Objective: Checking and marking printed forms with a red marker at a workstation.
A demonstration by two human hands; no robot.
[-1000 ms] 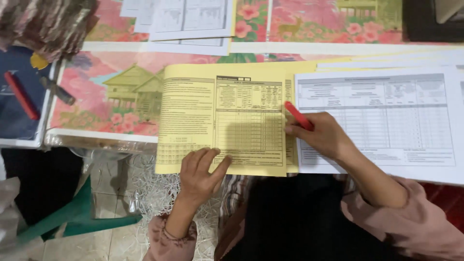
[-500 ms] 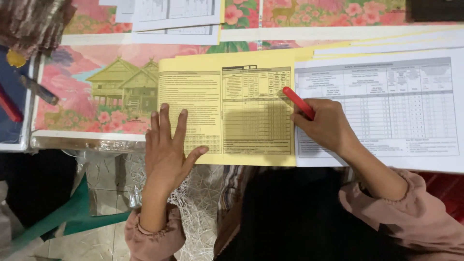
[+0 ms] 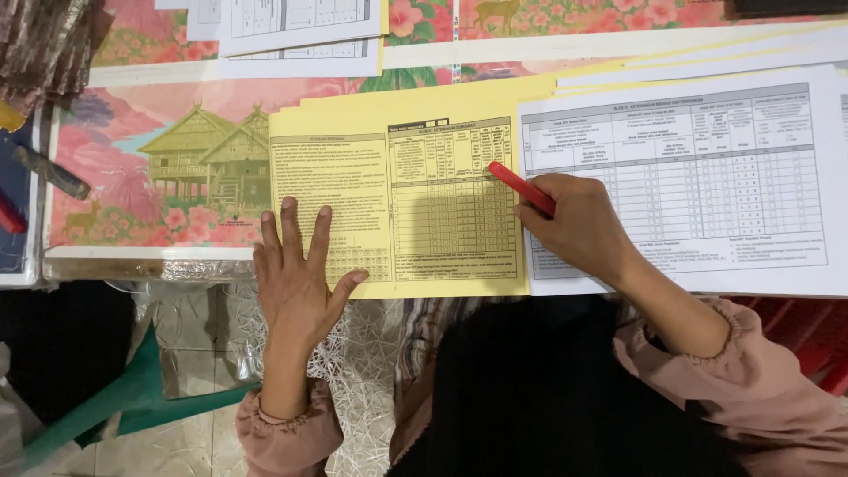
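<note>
Right hand (image 3: 579, 225) is closed around a red pen (image 3: 523, 188), tip resting on the printed grid of the yellow form (image 3: 397, 203); the pen's long axis runs from the hand up and to the left, toward the table's far edge. Left hand (image 3: 299, 274) is open and empty, fingers spread, palm flat on the form's lower left corner, with the wrist hanging off the table's near edge. The yellow form lies square to the near edge, between the two hands; the right hand is the nearer to the grid being marked. A white form (image 3: 707, 177) overlaps the yellow form's right side and passes beneath the right hand. The patterned tablecloth (image 3: 177, 177) shows bare to the left. More white sheets (image 3: 291, 35) lie toward the far edge
</note>
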